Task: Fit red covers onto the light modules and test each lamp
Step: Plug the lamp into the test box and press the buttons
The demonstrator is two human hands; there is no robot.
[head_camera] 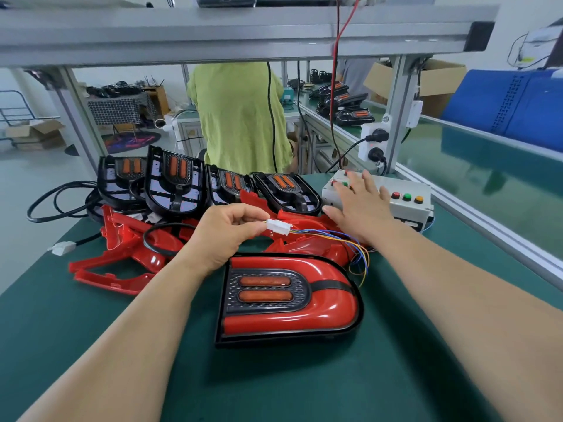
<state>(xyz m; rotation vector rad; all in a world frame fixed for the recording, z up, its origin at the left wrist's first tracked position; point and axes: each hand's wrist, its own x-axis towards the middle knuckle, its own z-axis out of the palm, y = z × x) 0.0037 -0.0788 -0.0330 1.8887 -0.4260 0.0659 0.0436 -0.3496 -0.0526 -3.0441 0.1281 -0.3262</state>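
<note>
Lamp (289, 300) (red cover already on) lies nearest, flat on the desk (91, 345), centre. L hand (225, 236) grip pinches the white plug (278, 227) just above it. R hand (362, 208) grip is apart, fingers flat on the test box (405, 185) by its btns. Risk imo: plug half-seated or thin wires (350, 239) tugged = dark lamp, false fail.

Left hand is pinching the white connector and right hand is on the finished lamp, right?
Not quite. In the head view the left hand pinches the white connector, but the right hand is spread over the button box, not on the finished lamp.
</note>
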